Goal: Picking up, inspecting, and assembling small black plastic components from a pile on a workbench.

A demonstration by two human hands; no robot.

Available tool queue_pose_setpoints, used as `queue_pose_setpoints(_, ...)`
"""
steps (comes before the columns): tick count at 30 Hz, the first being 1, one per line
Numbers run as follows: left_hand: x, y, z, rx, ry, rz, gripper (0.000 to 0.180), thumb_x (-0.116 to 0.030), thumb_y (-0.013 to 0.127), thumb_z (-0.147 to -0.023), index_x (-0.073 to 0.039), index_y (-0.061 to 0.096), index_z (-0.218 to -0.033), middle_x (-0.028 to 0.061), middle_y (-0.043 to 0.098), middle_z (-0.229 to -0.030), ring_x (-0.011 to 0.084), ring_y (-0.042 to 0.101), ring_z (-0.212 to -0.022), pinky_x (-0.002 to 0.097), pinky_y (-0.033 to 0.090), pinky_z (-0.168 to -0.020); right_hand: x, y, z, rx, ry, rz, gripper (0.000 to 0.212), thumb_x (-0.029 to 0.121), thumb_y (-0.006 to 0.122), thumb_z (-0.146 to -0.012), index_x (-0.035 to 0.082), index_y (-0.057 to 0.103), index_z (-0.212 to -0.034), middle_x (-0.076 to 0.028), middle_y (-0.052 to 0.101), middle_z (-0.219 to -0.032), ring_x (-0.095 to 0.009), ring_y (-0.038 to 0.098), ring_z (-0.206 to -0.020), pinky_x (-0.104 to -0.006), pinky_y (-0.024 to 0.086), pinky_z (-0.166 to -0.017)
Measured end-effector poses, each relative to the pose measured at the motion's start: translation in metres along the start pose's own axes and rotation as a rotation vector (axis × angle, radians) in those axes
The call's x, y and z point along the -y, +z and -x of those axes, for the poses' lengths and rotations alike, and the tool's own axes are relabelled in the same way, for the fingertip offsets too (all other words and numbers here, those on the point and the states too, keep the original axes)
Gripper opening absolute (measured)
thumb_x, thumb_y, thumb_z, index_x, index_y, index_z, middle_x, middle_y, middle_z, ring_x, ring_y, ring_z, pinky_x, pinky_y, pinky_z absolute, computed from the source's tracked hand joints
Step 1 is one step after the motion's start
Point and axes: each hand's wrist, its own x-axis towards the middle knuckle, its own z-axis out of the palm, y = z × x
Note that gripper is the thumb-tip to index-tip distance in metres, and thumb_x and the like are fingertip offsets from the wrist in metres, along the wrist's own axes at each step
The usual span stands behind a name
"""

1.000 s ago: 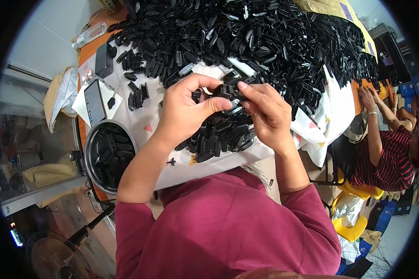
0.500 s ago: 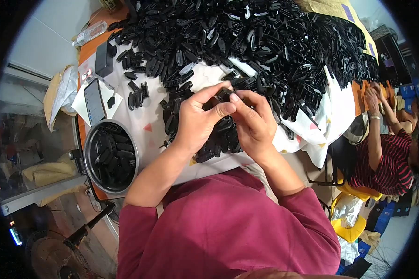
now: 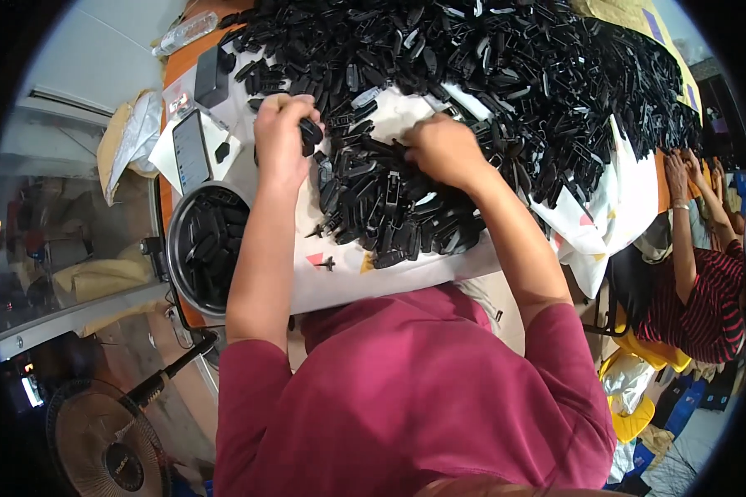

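Note:
My left hand (image 3: 283, 139), raised over the left edge of the heap, has its fingers curled round a black plastic part (image 3: 310, 136), oblong with rounded ends. My right hand (image 3: 445, 151) is at the near part of the heap of black plastic parts (image 3: 389, 195), back of the hand up. Its fingertips are bent together among the pieces, and what they pinch, if anything, is hidden. Many parts in the heap look like small oblong shells; a few show a grey sheen. A tiny black piece (image 3: 327, 264) lies alone on the cloth near me.
A round metal-rimmed bowl (image 3: 171, 258) holding black parts stands at the left. Behind it are a phone (image 3: 192, 149), a dark grey box (image 3: 212, 76) and a clear plastic bottle (image 3: 186, 33). A fan (image 3: 108, 439) stands lower left. Another person (image 3: 695, 290) works at the right.
My hands have come apart from round one part at the middle. The left moved left and away from me with a black part; the right moved to the heap.

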Motion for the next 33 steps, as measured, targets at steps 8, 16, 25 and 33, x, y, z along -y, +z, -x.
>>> queue_pose_setpoints(8,0.011,0.021,-0.02,0.208,0.392,-1.43,0.014,-0.021,0.062,-0.073,-0.011,0.067,-0.081,0.0079,0.062,-0.083,0.0207,0.06,-0.076,0.0326,0.046,-0.063,0.007,0.001,-0.006,-0.074,0.129,-0.047,0.017,0.016,0.057,-0.067,0.004,0.064,-0.077,-0.015,0.063,-0.076,-0.031,0.061,-0.076,-0.0389,0.049,-0.067)
queue_pose_setpoints(16,0.038,0.038,-0.036,0.251,0.508,-1.938,0.019,-0.02,0.064,-0.067,-0.003,0.065,-0.075,0.0131,0.061,-0.087,0.03,0.061,-0.077,0.0387,0.05,-0.067,0.02,0.007,-0.007,-0.119,0.26,-0.063,0.023,0.021,0.062,-0.064,0.003,0.063,-0.079,-0.014,0.064,-0.081,-0.03,0.06,-0.08,-0.0388,0.048,-0.07)
queue_pose_setpoints(25,-0.002,0.042,-0.005,0.321,0.056,-0.694,0.016,-0.006,0.057,-0.074,0.001,0.056,-0.088,0.0034,0.057,-0.066,0.0099,0.052,-0.054,0.0234,0.041,-0.048,-0.01,-0.012,0.012,-0.393,0.317,-1.063,0.028,0.015,0.066,-0.073,0.003,0.057,-0.096,-0.009,0.061,-0.072,-0.014,0.059,-0.064,-0.0262,0.045,-0.057)
queue_pose_setpoints(33,0.005,0.036,0.017,0.4,-0.339,-0.005,0.009,-0.01,0.054,-0.079,-0.003,0.055,-0.083,0.0016,0.053,-0.065,0.0059,0.043,-0.045,0.0186,0.034,-0.038,0.004,-0.031,0.023,-0.251,0.322,-1.295,0.02,0.016,0.05,-0.088,0.007,0.057,-0.105,0.002,0.057,-0.079,-0.005,0.052,-0.071,-0.0205,0.043,-0.056)
